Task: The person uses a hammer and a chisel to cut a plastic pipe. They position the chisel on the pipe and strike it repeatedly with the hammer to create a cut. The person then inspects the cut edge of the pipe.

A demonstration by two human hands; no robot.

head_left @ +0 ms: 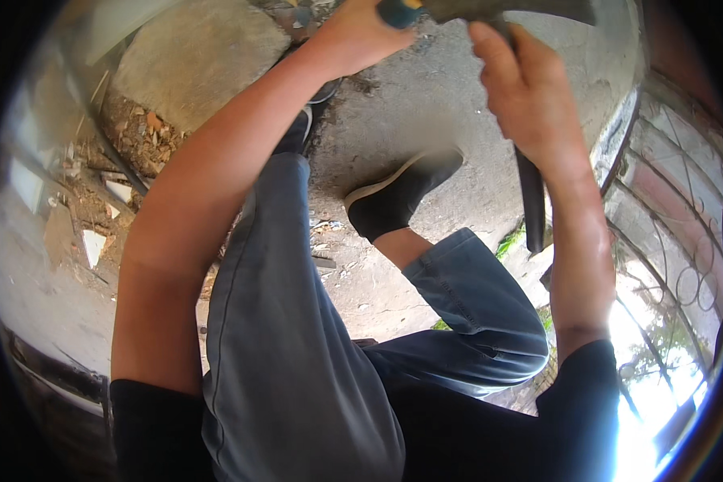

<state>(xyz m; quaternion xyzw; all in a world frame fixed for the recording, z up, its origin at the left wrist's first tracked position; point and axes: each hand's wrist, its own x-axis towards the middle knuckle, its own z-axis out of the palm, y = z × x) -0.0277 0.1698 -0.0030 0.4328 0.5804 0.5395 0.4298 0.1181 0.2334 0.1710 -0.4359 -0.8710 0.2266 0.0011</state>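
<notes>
My right hand (530,92) is wrapped around the dark handle of a hammer (533,201), near its head. The handle's lower end sticks out below my fist, and the dark metal head lies across the top edge of the view, partly cut off. Left of it, my left hand (365,36) is closed on a tool with a dark blue and yellow handle (400,11). One end of the hammer head is right beside that handle end. The rest of the held tool is hidden by my hand and the picture's edge, so its kind does not show.
Below the hands is a rough concrete floor (506,189), with my dark shoe (402,189) on it. A flat round slab (197,60) lies at the far left, beside broken debris (149,132). Curved metal grille bars (671,217) stand along the right side.
</notes>
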